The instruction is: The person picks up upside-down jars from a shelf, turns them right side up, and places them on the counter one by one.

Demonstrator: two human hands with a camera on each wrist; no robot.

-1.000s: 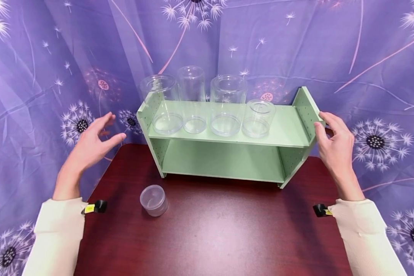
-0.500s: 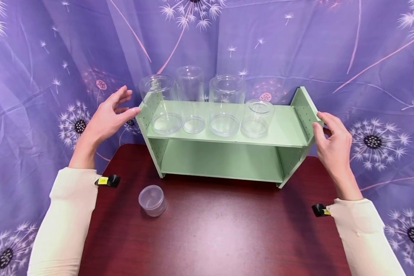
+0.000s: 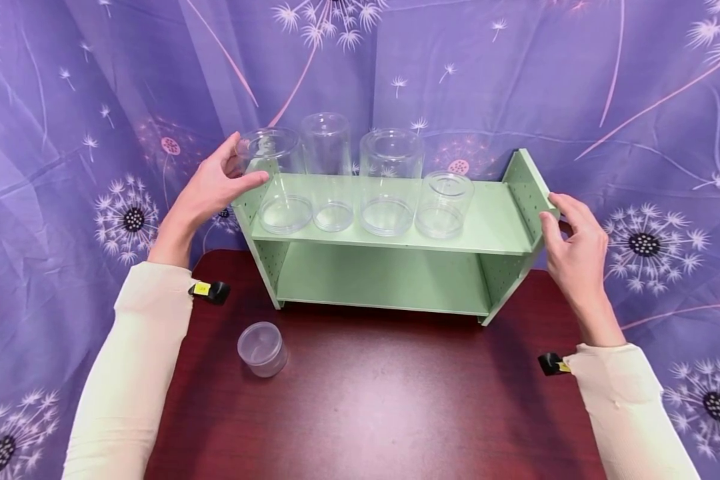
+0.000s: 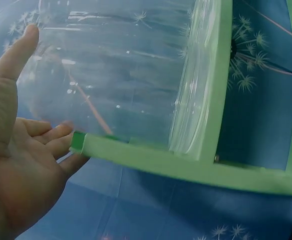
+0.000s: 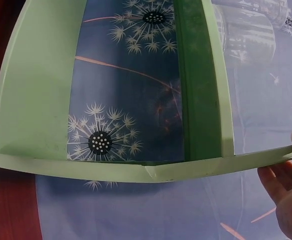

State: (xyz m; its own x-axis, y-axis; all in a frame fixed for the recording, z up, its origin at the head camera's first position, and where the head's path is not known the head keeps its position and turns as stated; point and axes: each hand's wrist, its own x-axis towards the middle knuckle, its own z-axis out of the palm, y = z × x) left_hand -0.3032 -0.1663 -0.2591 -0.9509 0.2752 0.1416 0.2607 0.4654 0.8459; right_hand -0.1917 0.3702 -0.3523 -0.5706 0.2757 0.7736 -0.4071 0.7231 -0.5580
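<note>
A green two-tier shelf (image 3: 498,217) stands on the table, and a row of clear plastic jars stands on its upper board. My left hand (image 3: 209,190) is at the leftmost wide jar (image 3: 285,177), thumb in front and fingers at its far left side. In the left wrist view, the thumb and fingers of this hand (image 4: 20,155) are spread near the jar's end; whether they touch it is hard to tell. My right hand (image 3: 578,257) pinches the top of the shelf's right side panel (image 5: 191,169) between thumb and fingers.
To the right of the wide jar stand a tall narrow jar (image 3: 327,157), a medium jar (image 3: 391,173) and a short jar (image 3: 445,207). A small round clear container (image 3: 263,350) sits on the dark red table (image 3: 384,400) at front left. A purple dandelion-print curtain (image 3: 456,67) hangs behind.
My left hand has moved right and up, from beside the shelf to the leftmost jar. The right hand keeps its hold on the side panel, and the jars stay in place.
</note>
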